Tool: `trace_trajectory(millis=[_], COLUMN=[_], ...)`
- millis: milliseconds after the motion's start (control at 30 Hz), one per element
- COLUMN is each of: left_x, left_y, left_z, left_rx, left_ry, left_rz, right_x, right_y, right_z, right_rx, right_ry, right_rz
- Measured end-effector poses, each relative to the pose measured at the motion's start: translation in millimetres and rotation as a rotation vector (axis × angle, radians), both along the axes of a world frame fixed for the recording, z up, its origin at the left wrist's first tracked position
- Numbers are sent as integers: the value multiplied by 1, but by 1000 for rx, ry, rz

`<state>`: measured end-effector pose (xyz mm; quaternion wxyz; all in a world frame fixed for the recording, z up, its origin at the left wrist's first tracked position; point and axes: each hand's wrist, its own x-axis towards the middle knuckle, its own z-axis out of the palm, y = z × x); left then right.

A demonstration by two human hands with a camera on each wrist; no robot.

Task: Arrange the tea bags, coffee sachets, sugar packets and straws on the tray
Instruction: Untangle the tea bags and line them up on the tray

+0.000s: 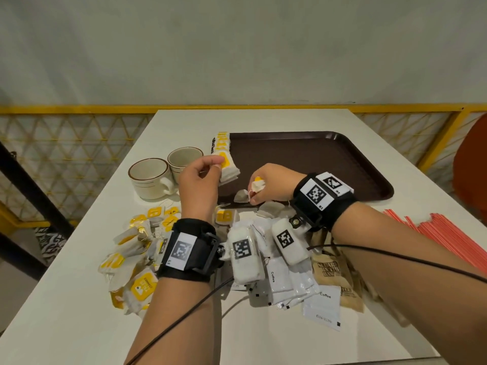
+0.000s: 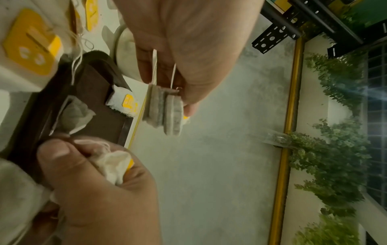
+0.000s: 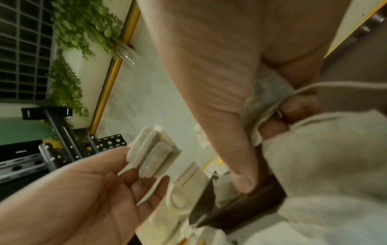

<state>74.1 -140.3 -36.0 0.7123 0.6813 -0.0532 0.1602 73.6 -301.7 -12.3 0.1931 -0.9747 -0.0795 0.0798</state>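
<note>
My left hand (image 1: 218,164) pinches a small stack of tea bags (image 1: 229,168) at the left rim of the dark brown tray (image 1: 316,164); in the left wrist view the stack of tea bags (image 2: 163,112) hangs from the thumb and fingers. My right hand (image 1: 253,192) grips a crumpled tea bag (image 1: 257,185) over the tray's near left corner, and a second tea bag (image 1: 241,196) dangles below it on a string. A row of yellow-tagged tea bags (image 1: 221,146) stands at the tray's far left. Coffee sachets (image 1: 279,280), brown sugar packets (image 1: 332,275) and red straws (image 1: 453,238) lie on the table.
Two cream cups (image 1: 152,177) stand left of the tray. A heap of loose yellow-tagged tea bags (image 1: 137,259) covers the table's left front. A yellow railing (image 1: 79,109) runs behind the white table (image 1: 79,325). Cables trail from both wristbands.
</note>
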Motion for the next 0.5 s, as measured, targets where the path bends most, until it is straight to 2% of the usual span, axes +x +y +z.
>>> trace_trajectory(millis=[233,500], left_x=[2,3], left_y=[6,4], left_z=[0,-2], left_rx=[-61,-49], left_ry=[-4,8], left_rz=[116,109], right_x=[6,11], right_y=[16,25], right_z=[-4,6], right_rx=[-91,-124], right_ry=[105,15], right_rz=[86,63])
